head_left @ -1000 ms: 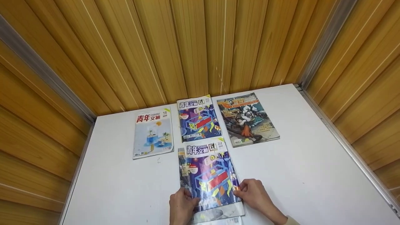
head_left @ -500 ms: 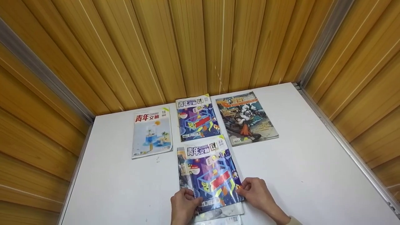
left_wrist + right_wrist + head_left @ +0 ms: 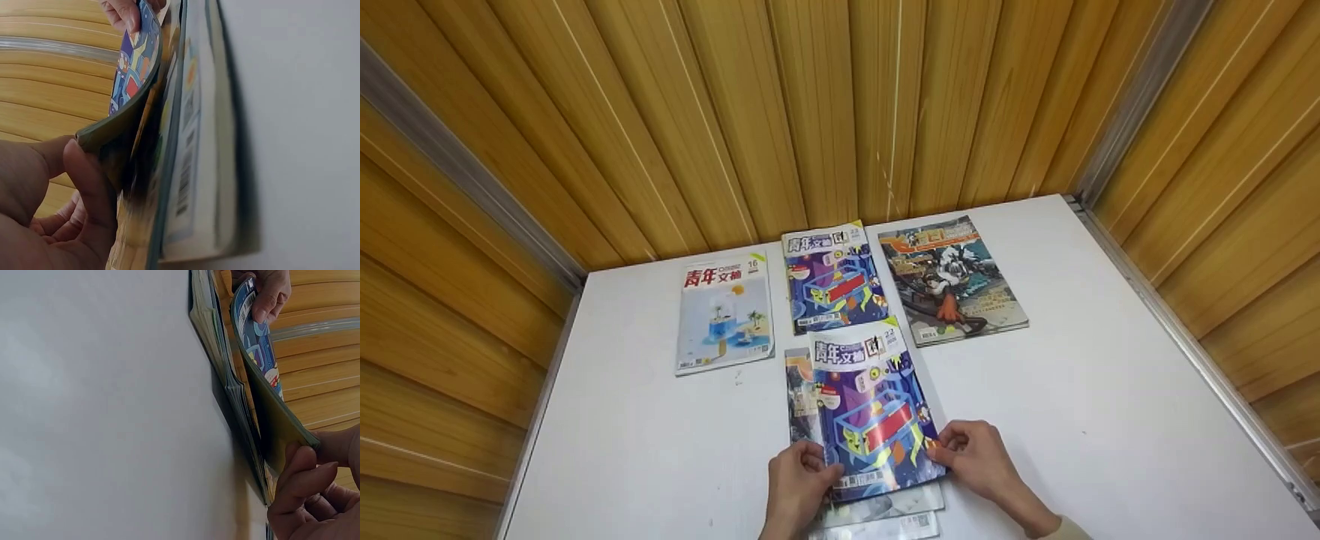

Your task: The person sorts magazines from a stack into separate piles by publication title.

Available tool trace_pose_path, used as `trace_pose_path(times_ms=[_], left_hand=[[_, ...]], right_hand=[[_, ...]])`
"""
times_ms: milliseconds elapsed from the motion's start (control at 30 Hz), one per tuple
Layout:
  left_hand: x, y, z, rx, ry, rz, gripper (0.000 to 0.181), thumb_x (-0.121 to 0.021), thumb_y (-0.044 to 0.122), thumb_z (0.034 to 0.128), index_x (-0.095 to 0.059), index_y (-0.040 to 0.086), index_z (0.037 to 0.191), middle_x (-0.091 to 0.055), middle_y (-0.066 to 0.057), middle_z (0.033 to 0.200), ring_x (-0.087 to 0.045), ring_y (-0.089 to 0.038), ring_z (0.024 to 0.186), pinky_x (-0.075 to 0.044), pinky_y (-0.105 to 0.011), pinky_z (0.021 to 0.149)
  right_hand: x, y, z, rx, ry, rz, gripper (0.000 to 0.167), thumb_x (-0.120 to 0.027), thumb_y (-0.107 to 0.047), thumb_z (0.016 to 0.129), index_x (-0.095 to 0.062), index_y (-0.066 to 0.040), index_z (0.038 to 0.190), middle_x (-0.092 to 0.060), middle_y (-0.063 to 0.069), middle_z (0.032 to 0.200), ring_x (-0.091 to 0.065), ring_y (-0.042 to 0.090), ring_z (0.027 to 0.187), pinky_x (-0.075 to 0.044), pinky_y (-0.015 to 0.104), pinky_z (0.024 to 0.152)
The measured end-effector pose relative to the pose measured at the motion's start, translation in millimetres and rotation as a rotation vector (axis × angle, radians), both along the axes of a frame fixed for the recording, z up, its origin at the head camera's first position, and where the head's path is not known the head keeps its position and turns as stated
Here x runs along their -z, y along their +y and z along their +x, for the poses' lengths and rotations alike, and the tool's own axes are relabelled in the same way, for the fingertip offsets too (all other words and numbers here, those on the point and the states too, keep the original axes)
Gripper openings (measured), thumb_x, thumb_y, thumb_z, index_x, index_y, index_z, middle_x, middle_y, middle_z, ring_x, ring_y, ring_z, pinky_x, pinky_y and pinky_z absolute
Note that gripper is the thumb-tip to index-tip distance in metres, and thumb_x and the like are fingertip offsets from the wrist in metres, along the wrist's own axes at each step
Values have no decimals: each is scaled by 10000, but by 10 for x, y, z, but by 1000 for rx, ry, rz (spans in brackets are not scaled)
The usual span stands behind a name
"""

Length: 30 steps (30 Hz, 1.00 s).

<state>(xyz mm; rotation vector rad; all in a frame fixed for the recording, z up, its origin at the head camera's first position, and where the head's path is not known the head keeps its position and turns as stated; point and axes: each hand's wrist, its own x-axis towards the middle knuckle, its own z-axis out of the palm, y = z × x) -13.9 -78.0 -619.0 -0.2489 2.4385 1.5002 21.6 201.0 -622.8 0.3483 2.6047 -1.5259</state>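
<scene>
A purple magazine (image 3: 877, 420) is pinched at its lower left edge by my left hand (image 3: 799, 484) and at its lower right edge by my right hand (image 3: 979, 461). Both wrist views show its near part bent up off the pile; in the left wrist view my left hand (image 3: 62, 208) pinches a corner, and in the right wrist view my right hand (image 3: 320, 489) holds the other. Beneath lie a dark-covered magazine (image 3: 800, 409), showing at the left, and pale-covered ones (image 3: 885, 506) (image 3: 896, 527) sticking out at the near side.
Along the back of the white table (image 3: 660, 450) lie a light blue magazine (image 3: 727, 322) at the left, another purple one (image 3: 836, 281) in the middle and a dark comic-style one (image 3: 952, 285) at the right. Wood-patterned walls (image 3: 825, 112) stand behind and at both sides.
The held purple magazine has shifted slightly to the right over the pile, both hands still pinching its edges. The magazines at the back keep their places on the table.
</scene>
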Motion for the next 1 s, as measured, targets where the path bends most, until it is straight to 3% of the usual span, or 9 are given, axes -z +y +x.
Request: trace_pose_path(times_ms=[267,367,500,767,1000], left_hand=[[-87,-80,-13,47,57,32,272,-893,53,814,-702,-10,997,-693,-45,805,-620,-129,687,-549,-248,566],[-127,-92,-62,49,85,53,266,-888,42,823,-698,-14,1001,-688,-50,799,-621,-130,665,-556,-249,538],[-146,-108,-162,69,171,52,265,-886,33,828,-696,-24,1003,-683,-58,800,-615,-127,664,-546,-229,536],[-141,-144,-445,67,277,33,223,-876,26,848,-709,-31,984,-682,-80,804,-597,-139,651,-510,-215,529],[-86,-112,-813,30,373,4,200,-894,23,815,-746,-43,933,-718,-107,774,-611,-117,646,-525,-239,543]], right_hand=[[-107,-27,-44,22,-18,-24,156,-891,-72,840,-738,-43,829,-673,2,689,-569,150,684,-419,227,595],[-151,-32,-107,39,-10,-42,147,-879,-52,840,-733,-36,823,-668,14,694,-569,154,681,-426,228,579],[-179,-54,-211,57,19,-55,140,-864,-37,850,-727,-32,821,-667,25,710,-574,153,685,-444,227,572],[-154,-105,-485,50,132,-50,167,-860,-14,864,-714,-35,787,-650,10,682,-560,136,656,-440,226,564],[-108,-111,-866,39,204,31,192,-879,-42,858,-714,-49,759,-640,5,658,-534,136,647,-411,244,617]])
